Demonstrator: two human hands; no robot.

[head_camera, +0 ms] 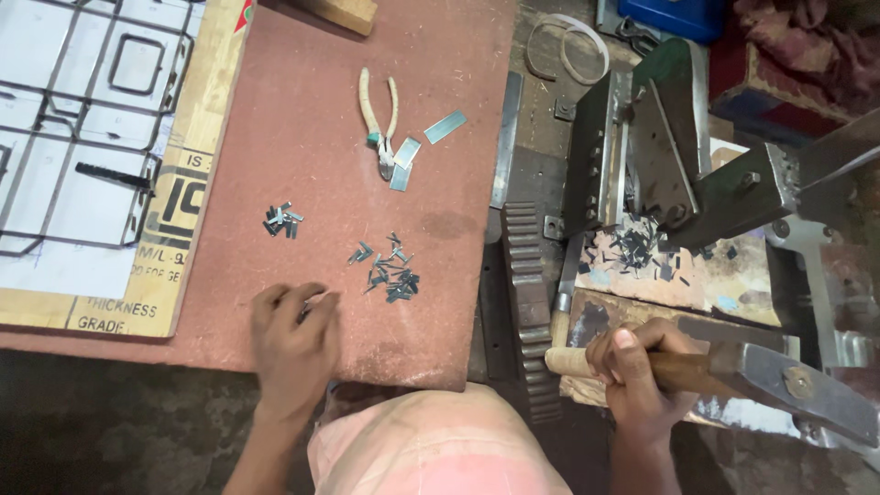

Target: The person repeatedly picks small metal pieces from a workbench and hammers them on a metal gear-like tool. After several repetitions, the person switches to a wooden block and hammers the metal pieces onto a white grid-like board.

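The right hand [635, 376] is wrapped tight around a smooth, round wooden handle [573, 361], fingers curled over the top and thumb tucked in; the handle runs into a heavy grey steel lever [796, 385] with a bolt head on its flat face. The left hand [293, 339] rests on the reddish-brown board [302, 119] near its front edge, fingertips drawn together on something small and dark that is too tiny to make out.

Just beyond the left fingers lies a loose scatter of short dark metal clips [390, 273], bent and angular, and a smaller heap of the same bits [282, 220] sits apart to the left. Farther up the board lie pliers [381, 124] with pale cream grips, their nose touching three flat, shiny steel strips [420, 147].

The board's surface is matt, dusty and grainy, with open room between the heaps and its right edge. Along that edge runs a ribbed, toothed steel bar [527, 293]. Past it stands the grey shearing machine [642, 147], angular plates bolted together, with dark offcuts [642, 249] strewn at its foot. At the far left a plywood sheet [160, 266] carries a thin wire frame [82, 119] over white paper.
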